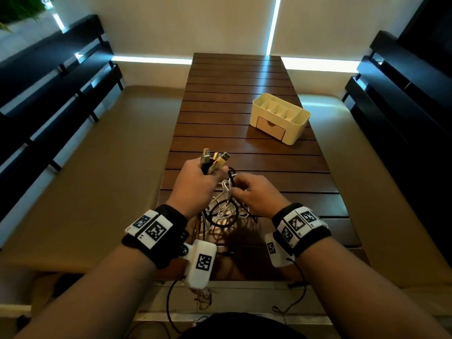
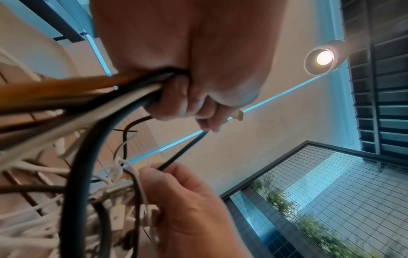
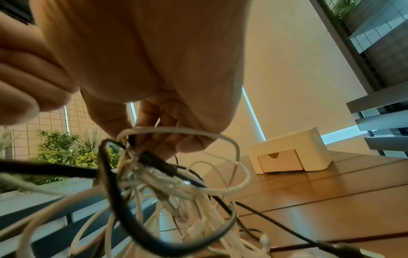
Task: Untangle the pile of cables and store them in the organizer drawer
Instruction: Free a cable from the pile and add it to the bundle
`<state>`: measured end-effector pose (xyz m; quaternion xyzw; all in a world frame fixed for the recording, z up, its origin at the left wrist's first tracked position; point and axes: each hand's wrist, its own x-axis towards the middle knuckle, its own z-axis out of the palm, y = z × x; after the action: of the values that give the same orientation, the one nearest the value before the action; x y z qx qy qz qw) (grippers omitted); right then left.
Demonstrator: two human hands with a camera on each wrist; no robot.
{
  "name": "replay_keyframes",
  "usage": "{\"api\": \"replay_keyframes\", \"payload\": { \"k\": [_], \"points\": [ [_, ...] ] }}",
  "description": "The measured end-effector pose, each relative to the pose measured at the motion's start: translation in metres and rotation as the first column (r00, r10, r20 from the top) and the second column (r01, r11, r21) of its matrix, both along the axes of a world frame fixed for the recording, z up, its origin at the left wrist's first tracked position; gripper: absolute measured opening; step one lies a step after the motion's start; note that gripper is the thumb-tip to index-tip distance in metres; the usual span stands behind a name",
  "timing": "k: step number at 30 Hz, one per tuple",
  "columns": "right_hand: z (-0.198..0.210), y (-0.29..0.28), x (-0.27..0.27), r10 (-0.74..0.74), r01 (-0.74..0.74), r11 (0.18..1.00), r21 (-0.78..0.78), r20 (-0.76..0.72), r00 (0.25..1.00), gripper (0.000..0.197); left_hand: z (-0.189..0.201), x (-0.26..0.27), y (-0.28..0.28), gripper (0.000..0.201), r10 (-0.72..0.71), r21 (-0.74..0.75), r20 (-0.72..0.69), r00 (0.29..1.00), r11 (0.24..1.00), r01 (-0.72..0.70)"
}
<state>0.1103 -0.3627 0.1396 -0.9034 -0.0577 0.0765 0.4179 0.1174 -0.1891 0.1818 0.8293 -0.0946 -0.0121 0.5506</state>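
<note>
1. The left hand (image 1: 195,184) has its fingers curled tight round a bundle of USB plugs (image 1: 215,159), held above the slatted wooden table (image 1: 244,94)
2. The right hand (image 1: 256,194) pinches a thin black cable (image 1: 231,178) in the tangled cables (image 1: 225,211)
3. The cream organizer (image 1: 281,118) stands well apart, its drawer (image 1: 270,128) closed

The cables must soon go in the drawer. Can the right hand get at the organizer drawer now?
Probably not yet: the right hand pinches cables in the tangle. The way across the table to the shut drawer looks free.
</note>
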Motion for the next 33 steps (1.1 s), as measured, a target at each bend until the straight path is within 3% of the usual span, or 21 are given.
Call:
{"api": "replay_keyframes", "payload": {
  "k": [3, 7, 11, 14, 17, 21, 25, 27, 29, 31, 33],
  "points": [
    [0.008, -0.004, -0.001, -0.069, 0.072, 0.996, -0.047, 0.064, 0.996, 0.014, -0.002, 0.005, 0.007, 0.021, 0.032, 0.045, -0.006, 0.999, 0.998, -0.032],
    [0.01, -0.008, 0.0, -0.233, 0.234, 0.964, -0.13, 0.022, 0.972, 0.028, -0.003, 0.008, 0.011, 0.024, 0.052, 0.099, -0.02, 0.998, 0.994, -0.05],
    [0.017, -0.002, -0.005, -0.183, 0.167, 0.972, -0.163, -0.086, 0.979, 0.033, -0.005, 0.007, 0.004, 0.024, 0.045, 0.087, -0.02, 0.999, 0.995, -0.043],
    [0.007, 0.005, -0.01, -0.114, 0.063, 0.936, -0.347, -0.128, 0.985, 0.035, -0.006, 0.008, 0.001, 0.026, 0.057, 0.073, -0.04, 0.998, 0.996, -0.054],
    [-0.003, 0.01, -0.015, -0.132, 0.136, 0.907, -0.399, 0.038, 0.991, 0.025, -0.006, 0.01, 0.003, 0.023, 0.073, 0.08, -0.037, 0.997, 0.994, -0.07],
    [-0.009, 0.01, -0.015, -0.066, 0.18, 0.938, -0.295, 0.36, 0.931, 0.017, -0.009, 0.011, 0.005, 0.022, 0.07, 0.08, -0.018, 0.997, 0.994, -0.068],
    [-0.019, 0.009, -0.014, 0.115, 0.054, 0.957, -0.283, 0.546, 0.83, 0.01, -0.012, 0.011, 0.001, 0.027, 0.075, 0.058, -0.016, 0.997, 0.996, -0.074],
    [-0.024, 0.013, -0.018, 0.24, -0.059, 0.937, -0.344, 0.512, 0.824, 0.017, -0.01, 0.01, -0.002, 0.027, 0.074, 0.044, -0.003, 0.997, 0.996, -0.074],
    [-0.022, 0.019, -0.023, 0.287, -0.165, 0.933, -0.321, 0.382, 0.878, 0.025, -0.006, 0.01, -0.004, 0.029, 0.079, 0.009, 0.015, 0.997, 0.997, -0.079],
    [-0.02, 0.022, -0.029, 0.177, -0.136, 0.975, -0.175, 0.244, 0.954, 0.033, -0.001, 0.01, -0.003, 0.027, 0.074, -0.031, 0.03, 0.997, 0.997, -0.073],
    [-0.016, 0.02, -0.03, -0.037, 0.033, 0.999, 0.025, 0.174, 0.984, 0.029, 0.003, 0.012, -0.001, 0.024, 0.075, -0.06, 0.041, 0.996, 0.996, -0.073]
  ]
}}
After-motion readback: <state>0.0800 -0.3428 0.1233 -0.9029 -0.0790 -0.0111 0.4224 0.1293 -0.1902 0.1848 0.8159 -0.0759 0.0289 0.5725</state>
